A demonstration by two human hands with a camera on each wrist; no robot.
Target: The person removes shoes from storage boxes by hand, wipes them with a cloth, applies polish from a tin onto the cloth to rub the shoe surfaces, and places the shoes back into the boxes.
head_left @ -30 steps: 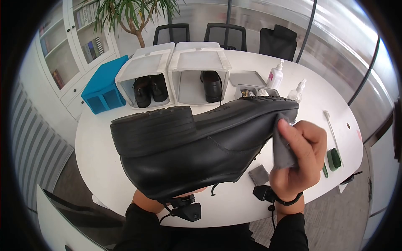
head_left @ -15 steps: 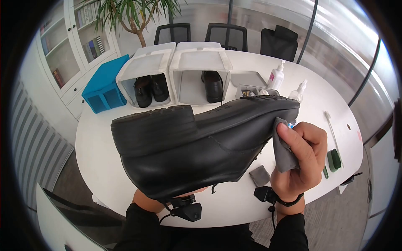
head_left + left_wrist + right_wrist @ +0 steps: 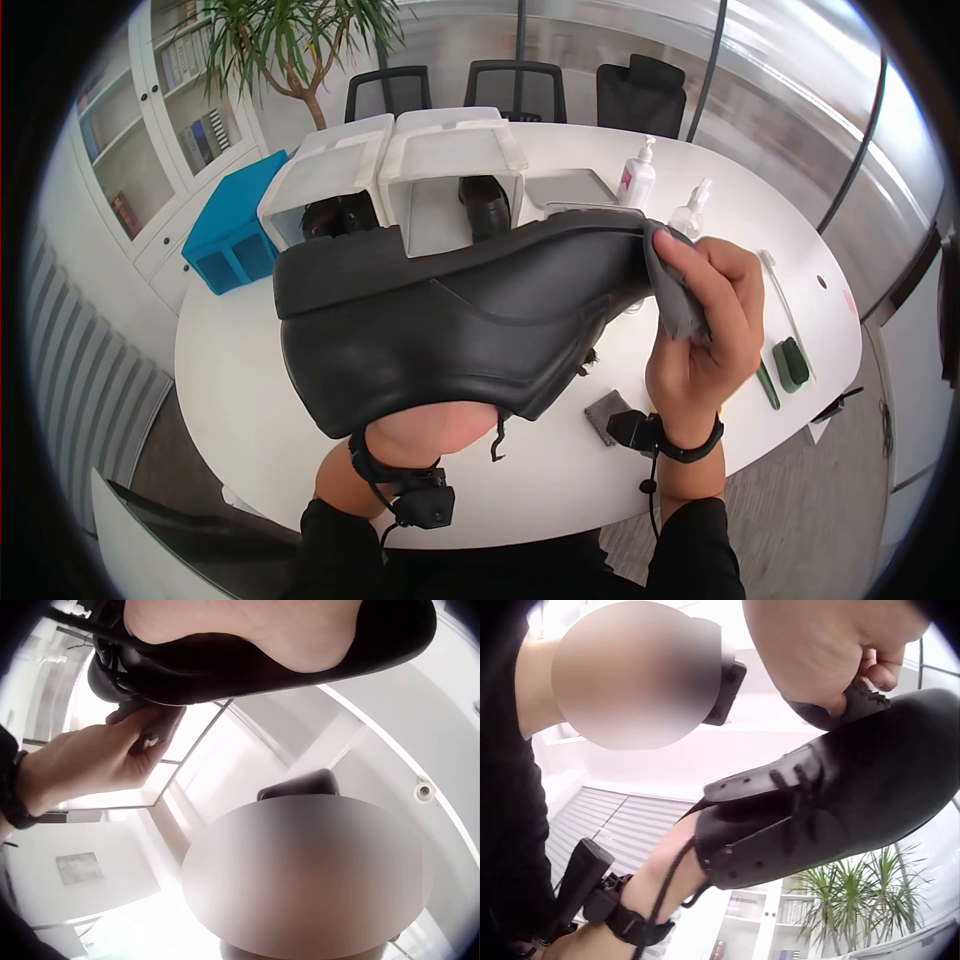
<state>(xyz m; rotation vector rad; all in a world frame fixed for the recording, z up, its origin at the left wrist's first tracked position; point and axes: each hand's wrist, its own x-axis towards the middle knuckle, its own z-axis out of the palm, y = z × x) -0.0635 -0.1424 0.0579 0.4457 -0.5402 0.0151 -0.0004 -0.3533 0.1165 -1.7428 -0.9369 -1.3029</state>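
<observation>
A black leather lace-up shoe (image 3: 460,335) is held up over the table, sole upward and toe to the right. My left hand (image 3: 430,428) reaches into its opening and carries it from inside, the fingers hidden in the shoe. With thumb and fingers my right hand (image 3: 712,320) pinches a grey cloth (image 3: 676,300) against the toe. In the right wrist view the cloth (image 3: 862,709) lies along the sole edge near the toe, and the laces (image 3: 802,787) hang across the upper.
A folded grey cloth (image 3: 604,416) lies on the white table (image 3: 540,490). Farther right are a green brush (image 3: 790,365) and a white long-handled brush (image 3: 785,300). Behind the shoe stand two white shoe boxes (image 3: 455,150) with black shoes inside, a blue box (image 3: 232,225) and two pump bottles (image 3: 637,175).
The shoe has rolled, so its sole treads are hidden and more of its side and my left hand's wrist show. My right hand has moved the cloth up onto the toe tip.
</observation>
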